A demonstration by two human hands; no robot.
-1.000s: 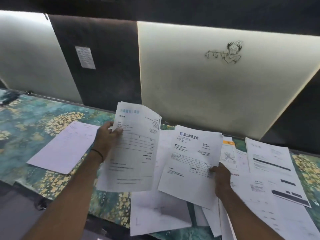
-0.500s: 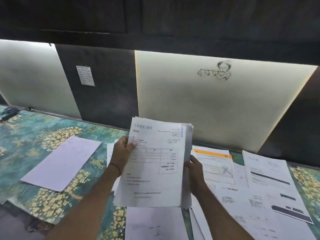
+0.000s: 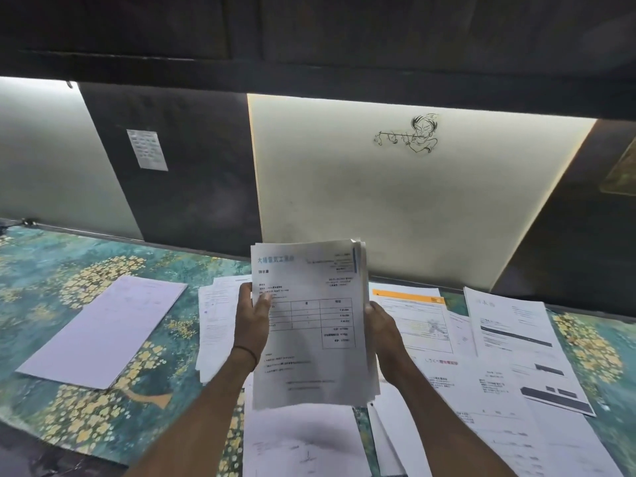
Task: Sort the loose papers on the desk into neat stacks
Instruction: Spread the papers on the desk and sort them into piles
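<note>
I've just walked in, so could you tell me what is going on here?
A person holds a bundle of white printed sheets upright above the green floral desk cover, left hand gripping one side edge, right hand the other. A neat white paper stack lies at the left; loose printed papers overlap at the right.

Both hands (image 3: pixel 253 320) (image 3: pixel 382 333) gripping paper bundle (image 3: pixel 309 325), loose sheets (image 3: pixel 499 366) below, print blurry

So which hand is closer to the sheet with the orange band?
Right. The right hand grips the held bundle by its right edge, beside the left edge of the orange-banded sheet. The left hand grips the bundle's opposite edge, farther away.
</note>
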